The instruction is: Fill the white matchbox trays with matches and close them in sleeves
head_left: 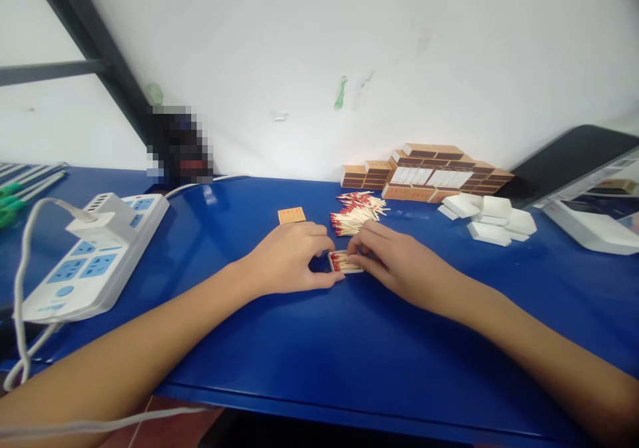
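Note:
Between my hands on the blue table lies a small white matchbox tray (353, 271) with red-headed matches (340, 261) in it, heads to the left. My left hand (289, 259) grips the tray's left end between thumb and fingers. At its right end, the closed thumb and fingers of my right hand (394, 261) are pinched on the matches, partly hiding them. Just behind the tray is a loose pile of matches (355, 214). An orange matchbox cover (291, 216) rests beyond my left hand.
Stacked matchboxes (429, 176) stand against the wall at the back right. White empty trays (492, 218) are heaped before them. A white and grey device (594, 228) is at far right. On the left sits a power strip (107, 261) with a plugged-in charger and white cables.

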A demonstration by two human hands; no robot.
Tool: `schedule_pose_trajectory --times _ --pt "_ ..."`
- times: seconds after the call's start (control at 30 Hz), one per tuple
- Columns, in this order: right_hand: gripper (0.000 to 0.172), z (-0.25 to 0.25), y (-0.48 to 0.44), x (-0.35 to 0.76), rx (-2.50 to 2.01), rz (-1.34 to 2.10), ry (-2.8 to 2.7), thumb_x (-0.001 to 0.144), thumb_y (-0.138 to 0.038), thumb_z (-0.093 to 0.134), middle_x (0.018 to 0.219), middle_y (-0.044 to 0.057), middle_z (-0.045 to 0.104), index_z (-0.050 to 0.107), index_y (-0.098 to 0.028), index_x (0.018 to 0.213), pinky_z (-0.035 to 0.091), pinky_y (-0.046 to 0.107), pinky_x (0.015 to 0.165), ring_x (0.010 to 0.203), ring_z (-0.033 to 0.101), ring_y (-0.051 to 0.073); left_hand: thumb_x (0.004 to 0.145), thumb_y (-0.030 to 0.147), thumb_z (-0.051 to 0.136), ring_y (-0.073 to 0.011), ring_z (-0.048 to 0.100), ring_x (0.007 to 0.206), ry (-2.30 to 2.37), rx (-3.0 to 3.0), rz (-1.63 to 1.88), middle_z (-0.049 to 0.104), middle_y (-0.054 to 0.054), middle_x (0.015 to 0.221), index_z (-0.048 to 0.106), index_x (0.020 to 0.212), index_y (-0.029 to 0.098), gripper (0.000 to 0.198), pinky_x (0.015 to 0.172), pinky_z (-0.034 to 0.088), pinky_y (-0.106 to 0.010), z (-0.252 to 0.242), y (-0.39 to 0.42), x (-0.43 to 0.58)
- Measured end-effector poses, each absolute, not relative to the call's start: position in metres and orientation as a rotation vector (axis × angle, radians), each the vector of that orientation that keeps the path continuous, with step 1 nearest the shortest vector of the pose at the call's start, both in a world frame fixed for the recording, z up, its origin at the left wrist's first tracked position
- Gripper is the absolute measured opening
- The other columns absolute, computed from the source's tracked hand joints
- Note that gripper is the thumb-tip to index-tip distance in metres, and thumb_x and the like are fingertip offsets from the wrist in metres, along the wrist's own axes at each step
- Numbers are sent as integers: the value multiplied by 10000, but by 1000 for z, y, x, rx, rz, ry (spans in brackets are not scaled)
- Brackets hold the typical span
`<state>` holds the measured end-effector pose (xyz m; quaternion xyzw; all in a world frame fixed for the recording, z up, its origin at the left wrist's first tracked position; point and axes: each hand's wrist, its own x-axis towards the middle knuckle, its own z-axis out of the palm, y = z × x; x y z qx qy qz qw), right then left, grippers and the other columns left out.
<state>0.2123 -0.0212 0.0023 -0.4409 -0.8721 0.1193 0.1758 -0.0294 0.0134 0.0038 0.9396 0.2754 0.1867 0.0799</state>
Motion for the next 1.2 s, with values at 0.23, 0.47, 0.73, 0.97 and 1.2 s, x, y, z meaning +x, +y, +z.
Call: schedule_pose_trajectory --times 0.23,0.47,0.73,0.97,1.2 --pt "146 2 -19 217 -1225 349 -2472 1045 -273 524 970 57 627 636 -218 970 467 309 692 787 612 183 897 474 732 -172 631 777 817 2807 563 676 -31 838 758 973 160 324 665 442 -285 3 14 -30" --pt "150 -2 -19 211 -1185 335 -2423 1053 -282 522 945 57 618 622 -215 964 460 302 681 775 597 180 894 471 732 -176 635 786 816 2815 568 678 -29 839 751 955 166 312 663 446 -284 3 14 -29" --pt "148 -5 -19 210 -1177 362 -2404 1052 -299 544 952 53 607 648 -209 999 460 315 705 793 590 181 895 463 733 -178 636 792 817 2806 551 680 -34 848 743 941 159 307 668 444 -285 4 14 -29" --pt "157 -3 -12 220 -1174 257 -2309 1046 -303 537 914 53 608 641 -218 964 456 319 686 773 566 183 895 457 738 -170 639 782 809 2810 545 687 -26 849 754 982 169 301 663 447 -289 3 13 -30" --pt "203 -10 2 235 -1222 229 -2278 1048 -369 547 913 49 600 677 -219 1003 457 320 695 759 571 181 869 622 734 -200 629 843 826 2829 569 692 -37 884 741 1091 178 496 735 479 -317 10 20 -38"
